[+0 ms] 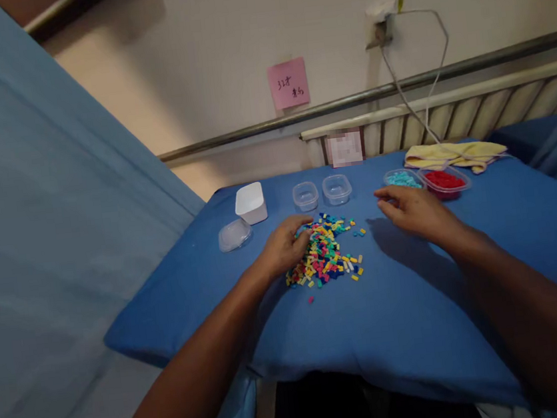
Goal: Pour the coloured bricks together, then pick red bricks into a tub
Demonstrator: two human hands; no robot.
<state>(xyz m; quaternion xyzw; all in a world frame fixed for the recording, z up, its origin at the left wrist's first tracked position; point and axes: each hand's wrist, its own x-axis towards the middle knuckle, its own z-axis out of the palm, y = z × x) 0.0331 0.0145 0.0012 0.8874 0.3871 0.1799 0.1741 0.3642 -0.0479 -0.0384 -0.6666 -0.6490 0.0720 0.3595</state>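
My left hand is at the left side of a loose pile of small coloured bricks, its thumb and index finger apart at the edge. The pile mixes yellow, pink, green, blue and a few white pieces. My right hand is held above the table to the right of the pile, fingers forward and thumb a little apart, with nothing visible in it. Just beyond it stand a clear tub of light blue pieces and a clear tub of red pieces, the first partly covered by the hand.
Behind the pile stand two clear tubs, a smaller one and another. A white container and a clear lid are at the left. A yellow cloth lies at the back right of the blue-covered table.
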